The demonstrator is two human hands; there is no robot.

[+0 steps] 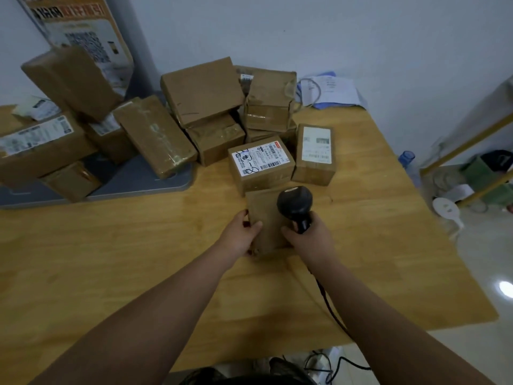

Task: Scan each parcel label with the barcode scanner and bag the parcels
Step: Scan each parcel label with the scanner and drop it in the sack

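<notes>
A small brown cardboard parcel (263, 218) sits on the wooden table (138, 259) in front of me, its top face plain with no label showing. My left hand (241, 234) grips its left edge. My right hand (308, 240) holds the black barcode scanner (294, 205) by its handle, with the scanner head over the parcel's right side. The scanner's black cable (330, 309) trails back along my right forearm. Just behind stand two labelled parcels, one with handwriting on its label (261, 162) and one turned upright (315, 154).
A pile of several brown boxes (205, 93) fills the back of the table, some on a grey scale platform (133, 187). Papers (330, 91) lie at the back right corner. Beyond the table's right edge are a yellow-framed shelf (472, 162) and a blue bottle (406, 158).
</notes>
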